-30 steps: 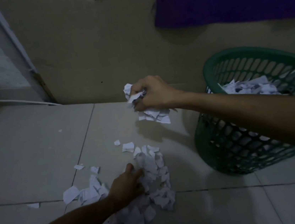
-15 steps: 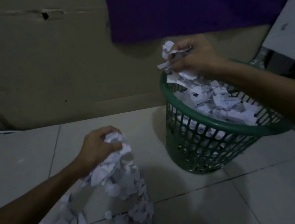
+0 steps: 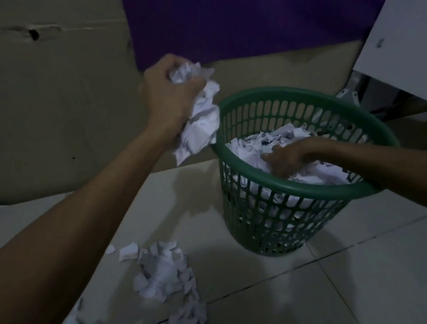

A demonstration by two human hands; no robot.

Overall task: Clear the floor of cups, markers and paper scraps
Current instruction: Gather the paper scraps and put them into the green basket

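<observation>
My left hand (image 3: 169,94) grips a big bunch of white paper scraps (image 3: 200,120), raised just left of the rim of the green plastic basket (image 3: 268,225). My right hand (image 3: 289,156) is down inside the basket, resting on the scraps piled there (image 3: 248,146); its fingers look loosely bent and I cannot see anything held in them. More torn white scraps (image 3: 164,273) lie scattered on the tiled floor at lower left, trailing toward the bottom edge. No cups or markers are in sight.
A brown cardboard sheet (image 3: 40,115) leans along the wall behind, with a purple cloth (image 3: 255,8) hanging above the basket. A white panel (image 3: 405,25) juts in at the upper right. Pale floor tiles (image 3: 384,289) spread to the right of the basket.
My left hand lifted its bunch of scraps from near the floor up to the basket's left rim. My right hand dropped from above the basket down onto the scraps inside.
</observation>
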